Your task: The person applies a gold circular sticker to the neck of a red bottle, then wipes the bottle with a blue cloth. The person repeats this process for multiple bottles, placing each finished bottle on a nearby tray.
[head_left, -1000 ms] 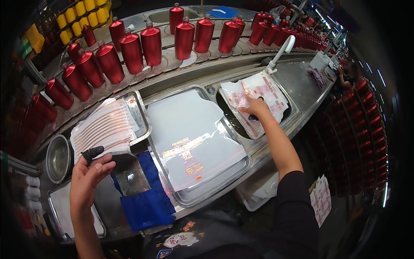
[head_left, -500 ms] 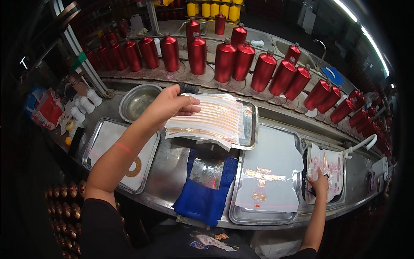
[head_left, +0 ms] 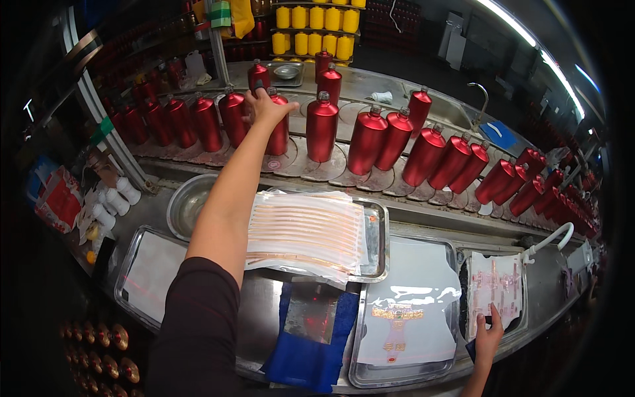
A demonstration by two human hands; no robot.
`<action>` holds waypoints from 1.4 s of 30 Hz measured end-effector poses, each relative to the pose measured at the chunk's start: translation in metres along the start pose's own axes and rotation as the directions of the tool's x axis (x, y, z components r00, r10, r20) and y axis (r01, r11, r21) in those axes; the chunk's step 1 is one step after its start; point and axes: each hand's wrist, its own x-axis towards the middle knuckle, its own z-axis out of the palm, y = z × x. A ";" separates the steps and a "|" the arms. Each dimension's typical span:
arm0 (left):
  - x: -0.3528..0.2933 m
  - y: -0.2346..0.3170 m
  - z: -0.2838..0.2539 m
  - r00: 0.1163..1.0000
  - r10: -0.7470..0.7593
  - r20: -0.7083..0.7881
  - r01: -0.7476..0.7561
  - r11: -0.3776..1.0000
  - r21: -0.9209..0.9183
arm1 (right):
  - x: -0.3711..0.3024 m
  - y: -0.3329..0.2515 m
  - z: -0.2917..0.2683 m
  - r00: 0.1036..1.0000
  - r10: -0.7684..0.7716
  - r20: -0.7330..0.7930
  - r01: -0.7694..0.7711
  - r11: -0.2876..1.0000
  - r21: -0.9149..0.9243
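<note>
My left hand (head_left: 266, 109) reaches across the counter to the row of red bottles. Its fingers are spread about the shoulder of one red bottle (head_left: 278, 135), partly hiding it; a dark cover sits on one fingertip. Low at the right, my right hand (head_left: 488, 336) has thumb and forefinger apart beside a white sheet with pink and gold print (head_left: 495, 284) in a small tray. A dark piece shows at this hand's left side; I cannot make out what it is. Beneath my left arm lie white sheets with gold strips (head_left: 304, 228) on a metal tray (head_left: 376, 248).
More red bottles (head_left: 322, 129) line the curved track. A tray with a gold-printed sheet (head_left: 413, 337), a blue cloth (head_left: 301, 364) under a clear wet-looking plate, and a metal bowl (head_left: 182, 205) occupy the counter. A white curved pipe (head_left: 562, 233) rises at the right.
My left hand has moved from the gold-strip sheets up and away to a red bottle. My right hand has drawn back toward the near edge of its tray. The whole view has shifted.
</note>
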 end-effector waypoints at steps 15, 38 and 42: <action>-0.115 -0.021 -0.190 0.679 -0.198 0.707 0.695 -0.135 -0.706 | -0.026 -0.147 0.022 0.948 -0.020 0.317 -0.068 0.962 0.263; -0.287 0.057 -0.339 0.948 -0.090 0.306 0.133 0.983 -0.123 | -0.138 -0.415 0.138 0.483 -0.531 0.696 0.140 0.831 0.538; -0.311 0.070 -0.351 0.930 -0.045 0.365 0.129 0.969 -0.209 | -0.140 -0.413 0.148 0.474 -0.425 0.771 -0.057 0.859 0.508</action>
